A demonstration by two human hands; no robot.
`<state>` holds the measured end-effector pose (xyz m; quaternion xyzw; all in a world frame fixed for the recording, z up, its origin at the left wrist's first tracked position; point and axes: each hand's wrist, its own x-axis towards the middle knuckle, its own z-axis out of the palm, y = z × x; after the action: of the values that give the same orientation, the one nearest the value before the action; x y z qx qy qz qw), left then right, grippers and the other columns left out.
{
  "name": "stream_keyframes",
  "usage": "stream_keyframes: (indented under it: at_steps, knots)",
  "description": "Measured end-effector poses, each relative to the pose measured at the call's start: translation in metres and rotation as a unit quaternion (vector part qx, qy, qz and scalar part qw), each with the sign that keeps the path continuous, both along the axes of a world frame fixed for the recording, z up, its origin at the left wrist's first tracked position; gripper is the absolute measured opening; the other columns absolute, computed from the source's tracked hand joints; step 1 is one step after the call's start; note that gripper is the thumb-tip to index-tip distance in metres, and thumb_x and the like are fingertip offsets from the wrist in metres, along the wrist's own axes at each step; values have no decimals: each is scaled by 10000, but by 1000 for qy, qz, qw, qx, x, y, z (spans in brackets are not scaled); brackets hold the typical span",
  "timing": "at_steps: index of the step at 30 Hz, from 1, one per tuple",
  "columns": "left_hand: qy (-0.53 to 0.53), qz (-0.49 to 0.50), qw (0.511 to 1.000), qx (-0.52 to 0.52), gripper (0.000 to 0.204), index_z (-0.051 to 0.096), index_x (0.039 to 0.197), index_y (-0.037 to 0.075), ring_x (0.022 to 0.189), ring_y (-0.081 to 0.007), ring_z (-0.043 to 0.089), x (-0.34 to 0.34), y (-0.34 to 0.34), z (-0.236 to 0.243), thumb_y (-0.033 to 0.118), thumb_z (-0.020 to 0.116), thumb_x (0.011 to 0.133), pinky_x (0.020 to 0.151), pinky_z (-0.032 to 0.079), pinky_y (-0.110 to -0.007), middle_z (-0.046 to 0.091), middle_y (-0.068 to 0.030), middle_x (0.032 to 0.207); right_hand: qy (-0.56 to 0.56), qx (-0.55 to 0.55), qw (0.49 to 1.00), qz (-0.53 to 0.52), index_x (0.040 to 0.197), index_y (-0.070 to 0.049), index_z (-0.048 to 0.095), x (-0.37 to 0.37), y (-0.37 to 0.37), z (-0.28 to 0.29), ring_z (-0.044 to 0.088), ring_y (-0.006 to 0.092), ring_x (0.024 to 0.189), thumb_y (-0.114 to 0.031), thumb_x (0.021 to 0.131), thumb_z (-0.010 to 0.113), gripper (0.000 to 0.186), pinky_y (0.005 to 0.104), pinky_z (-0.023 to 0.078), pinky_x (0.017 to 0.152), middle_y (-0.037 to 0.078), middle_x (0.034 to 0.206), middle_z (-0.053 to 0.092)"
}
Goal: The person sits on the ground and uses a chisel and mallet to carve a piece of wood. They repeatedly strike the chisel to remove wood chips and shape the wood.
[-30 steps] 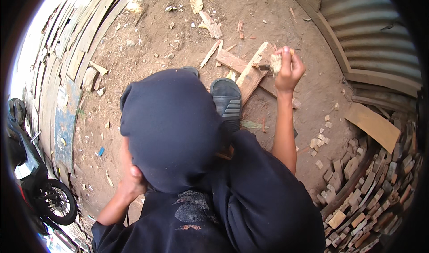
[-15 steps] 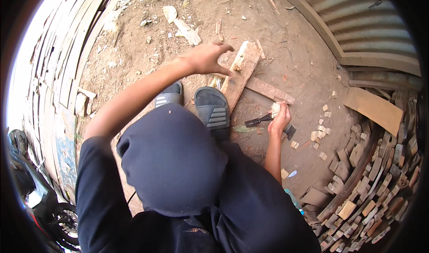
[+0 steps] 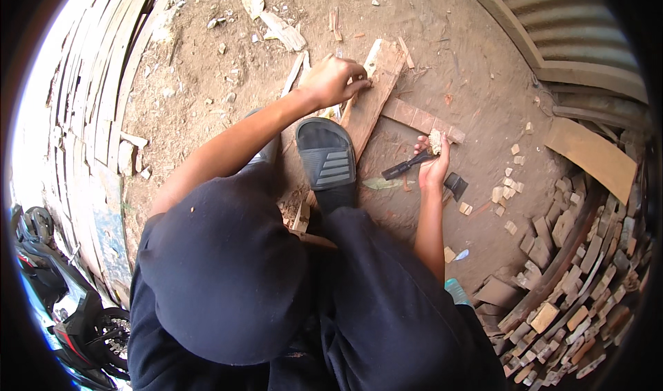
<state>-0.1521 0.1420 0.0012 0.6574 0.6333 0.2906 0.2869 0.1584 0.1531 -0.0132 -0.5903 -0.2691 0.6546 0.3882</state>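
Observation:
My left hand (image 3: 335,81) is over the left edge of a thick wooden plank (image 3: 376,104), its fingers and thumb curled toward each other; anything between them is too small to make out. Right of the plank, my right hand (image 3: 435,166) is closed around a tool with a black bar (image 3: 406,164) and a pale, ragged part (image 3: 435,142) showing at the fingers. A dark squarish piece (image 3: 455,185) shows beside that wrist; whether it belongs to the tool is unclear. A narrower reddish board (image 3: 423,120) lies on the ground, extending right from the plank.
Several small wood blocks (image 3: 507,187) are scattered at the right, before a large stack of wood offcuts (image 3: 573,322). A flat tan board (image 3: 590,157) leans near corrugated sheeting (image 3: 587,32). My sandalled foot (image 3: 326,153) is beside the plank; a motorcycle (image 3: 76,308) stands lower left.
My left hand has gone from spread fingers to curled ones, closer to the plank. My right hand has turned, showing more of its palm, with the tool still in it. The view has shifted slightly.

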Motion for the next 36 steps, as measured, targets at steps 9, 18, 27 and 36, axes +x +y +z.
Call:
stream_keyframes:
  at_steps: [9, 18, 27, 36]
  knots:
    - [-145, 321, 916, -192, 293, 673, 894, -32, 550, -125, 631, -85, 30, -15, 259, 678, 861, 497, 527, -258, 676, -120, 697, 14, -4, 1000, -4, 1049, -37, 550, -1, 1, -9, 572, 186, 652, -385, 945, 494, 367, 300, 455, 595, 103, 806, 619]
    - [-68, 125, 964, -224, 863, 623, 1080, -87, 928, -345, 665, 0, 25, -16, 675, 696, 682, 834, 515, -406, 665, -279, 953, 52, -9, 990, 129, 1183, -10, 529, 3, -6, -12, 475, 135, 655, -515, 927, 528, 566, 292, 417, 646, 18, 707, 476]
    - [-167, 110, 944, -263, 303, 695, 812, -23, 581, -168, 670, 2, 33, -9, 254, 790, 739, 574, 541, -309, 678, -133, 666, 42, -14, 989, 141, 1206, -7, 513, -6, -14, -2, 428, 107, 659, -482, 927, 560, 553, 280, 393, 663, -7, 714, 436]
    - [-111, 173, 957, -203, 583, 698, 907, -44, 660, -273, 697, -13, 38, -5, 532, 627, 843, 687, 553, -390, 684, -191, 731, 45, -8, 994, 97, 1155, -19, 522, -4, -10, -4, 440, 112, 636, -481, 936, 543, 512, 299, 413, 648, -11, 690, 439]
